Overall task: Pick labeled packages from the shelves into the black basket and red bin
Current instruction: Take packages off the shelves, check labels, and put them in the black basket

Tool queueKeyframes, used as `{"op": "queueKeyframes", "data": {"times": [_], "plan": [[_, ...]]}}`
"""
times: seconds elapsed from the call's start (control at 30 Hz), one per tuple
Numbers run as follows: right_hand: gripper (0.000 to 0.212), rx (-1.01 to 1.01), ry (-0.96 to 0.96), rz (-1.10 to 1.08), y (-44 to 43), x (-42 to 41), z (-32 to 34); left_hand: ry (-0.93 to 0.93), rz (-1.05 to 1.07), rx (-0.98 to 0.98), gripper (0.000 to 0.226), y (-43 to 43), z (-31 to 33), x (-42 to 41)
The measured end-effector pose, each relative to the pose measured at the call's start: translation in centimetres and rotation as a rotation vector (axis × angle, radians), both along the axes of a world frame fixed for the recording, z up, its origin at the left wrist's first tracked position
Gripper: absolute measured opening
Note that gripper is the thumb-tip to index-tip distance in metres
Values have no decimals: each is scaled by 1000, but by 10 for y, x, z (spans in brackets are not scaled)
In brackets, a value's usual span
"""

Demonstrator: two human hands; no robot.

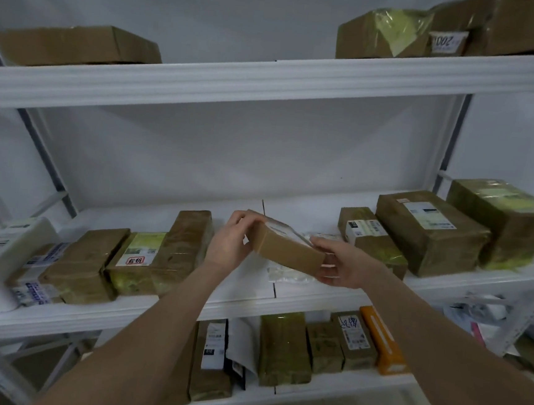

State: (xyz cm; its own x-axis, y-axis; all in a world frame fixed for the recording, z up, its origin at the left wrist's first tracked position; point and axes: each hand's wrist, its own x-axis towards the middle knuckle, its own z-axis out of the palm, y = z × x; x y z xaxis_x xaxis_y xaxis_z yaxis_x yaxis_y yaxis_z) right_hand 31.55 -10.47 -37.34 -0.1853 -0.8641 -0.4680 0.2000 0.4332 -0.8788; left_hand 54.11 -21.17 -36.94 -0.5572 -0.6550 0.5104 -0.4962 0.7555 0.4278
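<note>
Clasping small box (288, 252) endwise, left hand (228, 242) at ten o'clock, right hand (339, 265) at four; long axis running between.

Small brown cardboard package (288, 252), white label on top, tilted, held over the middle shelf (247, 297).

Two bare hands, left hand (228, 241) and right hand (339, 265), grip a small brown box (282, 250) between them, above the middle shelf (250, 301)
</note>
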Motion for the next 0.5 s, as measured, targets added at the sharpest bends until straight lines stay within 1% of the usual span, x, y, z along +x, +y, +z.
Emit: {"op": "queueKeyframes", "data": {"times": [0.1, 0.17, 0.23, 0.27, 0.3, 0.37, 0.4, 0.43, 0.5], "plan": [[53, 38, -8, 54, 3, 5, -4, -19, 43, -30, 51, 8, -6, -3], [56, 37, -52, 41, 4, 8, -9, -46, 54, -57, 53, 10, -8, -3], [48, 0, -89, -7, 4, 11, -14, -36, 83, -25, 57, 10, -10, -1], [41, -29, -86, -31, 4, 13, -16, 13, 116, 47, 59, 10, -11, 0], [36, -59, -67, -54, 4, 14, -18, 100, 156, 166, 61, 10, -11, 2], [35, -110, -35, -96, 5, 17, -22, 306, 197, 482, 52, 10, -12, 5], [36, -127, -37, -118, 5, 18, -24, 362, 189, 629, 45, 11, -12, 7], [38, -143, -46, -136, 6, 19, -25, 366, 174, 737, 42, 12, -13, 8], [42, -174, -60, -147, 6, 23, -26, 329, 132, 859, 47, 16, -17, 11]]}}
